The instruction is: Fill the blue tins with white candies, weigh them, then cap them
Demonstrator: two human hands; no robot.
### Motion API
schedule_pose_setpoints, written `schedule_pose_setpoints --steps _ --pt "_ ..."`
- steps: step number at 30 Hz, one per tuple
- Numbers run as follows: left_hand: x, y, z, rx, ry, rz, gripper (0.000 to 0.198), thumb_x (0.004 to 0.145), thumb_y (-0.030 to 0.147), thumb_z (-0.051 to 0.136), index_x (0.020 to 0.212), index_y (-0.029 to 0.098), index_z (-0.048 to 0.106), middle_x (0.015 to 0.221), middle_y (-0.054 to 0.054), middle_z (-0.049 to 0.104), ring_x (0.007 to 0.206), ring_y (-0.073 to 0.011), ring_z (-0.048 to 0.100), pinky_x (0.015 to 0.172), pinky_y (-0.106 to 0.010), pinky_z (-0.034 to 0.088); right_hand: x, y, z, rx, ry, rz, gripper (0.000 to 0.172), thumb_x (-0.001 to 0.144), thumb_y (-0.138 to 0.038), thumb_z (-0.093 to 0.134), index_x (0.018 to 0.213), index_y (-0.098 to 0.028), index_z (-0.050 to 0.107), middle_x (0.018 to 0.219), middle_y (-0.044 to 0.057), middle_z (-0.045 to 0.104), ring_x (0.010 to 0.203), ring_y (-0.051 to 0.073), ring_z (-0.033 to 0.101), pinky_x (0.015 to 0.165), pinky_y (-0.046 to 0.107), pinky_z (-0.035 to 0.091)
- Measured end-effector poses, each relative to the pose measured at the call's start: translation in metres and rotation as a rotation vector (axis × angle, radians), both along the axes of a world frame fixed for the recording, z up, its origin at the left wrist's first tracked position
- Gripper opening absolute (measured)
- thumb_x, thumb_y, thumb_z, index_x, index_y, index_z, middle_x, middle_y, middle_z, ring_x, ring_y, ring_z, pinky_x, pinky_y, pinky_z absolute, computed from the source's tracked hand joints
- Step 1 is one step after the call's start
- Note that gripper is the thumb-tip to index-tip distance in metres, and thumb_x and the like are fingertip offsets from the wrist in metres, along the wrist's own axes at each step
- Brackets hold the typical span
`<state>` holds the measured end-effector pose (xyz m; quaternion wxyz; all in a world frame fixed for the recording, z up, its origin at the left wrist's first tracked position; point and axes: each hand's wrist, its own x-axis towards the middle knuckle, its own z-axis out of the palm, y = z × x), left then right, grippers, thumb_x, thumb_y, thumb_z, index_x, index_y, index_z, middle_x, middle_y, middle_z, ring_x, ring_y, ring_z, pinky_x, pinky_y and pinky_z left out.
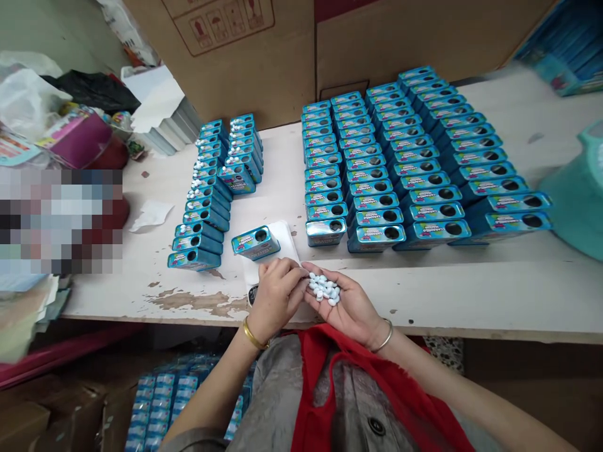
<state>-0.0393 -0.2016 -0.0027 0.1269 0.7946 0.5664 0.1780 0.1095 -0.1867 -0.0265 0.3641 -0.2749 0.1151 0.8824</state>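
Observation:
My right hand (343, 301) lies palm up, cupping a small heap of pale blue-white mints (324, 289). My left hand (277, 296) is curled beside it, its fingertips at the edge of my right palm, and whether they pinch a mint is hidden. Just beyond my hands, a blue rectangular tin (255, 243) with a round top hole lies aslant on a white sheet (277, 242). Rows of matching tins (400, 163) stand to the right, and a smaller double row (211, 188) stands to the left, on a worn white table (424, 285).
Large cardboard boxes (245, 44) stand behind the table. A teal plastic tub (577, 194) sits at the right edge. Crumpled paper (151, 215) lies on the left, beyond it plastic bags (32, 100). Packed blue tins (174, 395) sit below the table. A pixelated patch covers part of the left.

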Motion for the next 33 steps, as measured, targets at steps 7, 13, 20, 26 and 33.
schedule_pose_setpoints --steps 7,13,20,26,33 --pt "0.007 -0.005 -0.003 -0.058 -0.109 0.136 0.013 0.089 0.028 0.051 0.084 0.019 0.06 0.081 -0.001 0.057 0.082 -0.0161 0.05 0.074 -0.033 0.029 -0.003 0.0 0.003 0.005 -0.003 0.022 0.03 0.086 -0.012 0.041 0.106 -0.008 0.063 0.09 0.008 0.073 0.078 0.011 0.068 0.08 0.024 0.055" --pt "0.011 -0.004 -0.004 -0.11 -0.243 0.255 0.011 0.086 0.025 0.057 0.079 0.019 0.061 0.078 0.001 0.057 0.079 -0.0143 0.052 0.075 -0.033 0.032 -0.005 -0.001 0.004 0.055 -0.021 0.056 0.032 0.086 -0.014 0.043 0.112 -0.009 0.061 0.102 0.011 0.071 0.093 0.014 0.067 0.085 0.026 0.054" --pt "-0.007 0.005 0.012 0.126 -0.313 0.301 0.008 0.085 0.024 0.058 0.079 0.02 0.06 0.08 0.001 0.059 0.081 -0.0146 0.054 0.079 -0.033 0.037 -0.007 -0.002 0.003 0.043 -0.018 0.042 0.032 0.085 -0.013 0.045 0.113 -0.008 0.06 0.113 0.014 0.068 0.102 0.018 0.065 0.094 0.031 0.05" --pt "-0.06 0.032 0.026 0.276 0.005 0.342 0.023 0.082 0.04 0.062 0.097 0.023 0.062 0.101 -0.004 0.06 0.096 -0.0202 0.054 0.086 -0.037 0.034 -0.002 -0.002 0.003 0.053 -0.026 0.096 0.034 0.084 -0.016 0.048 0.116 -0.008 0.057 0.124 0.016 0.061 0.114 0.022 0.059 0.095 0.031 0.049" --pt "-0.062 0.041 0.034 0.172 0.212 0.064 0.03 0.084 0.037 0.059 0.109 0.023 0.057 0.095 -0.004 0.062 0.089 -0.0214 0.054 0.084 -0.038 0.03 0.015 -0.006 -0.009 0.057 -0.044 0.128 0.033 0.085 -0.017 0.048 0.114 -0.004 0.058 0.124 0.019 0.061 0.114 0.024 0.059 0.094 0.03 0.049"
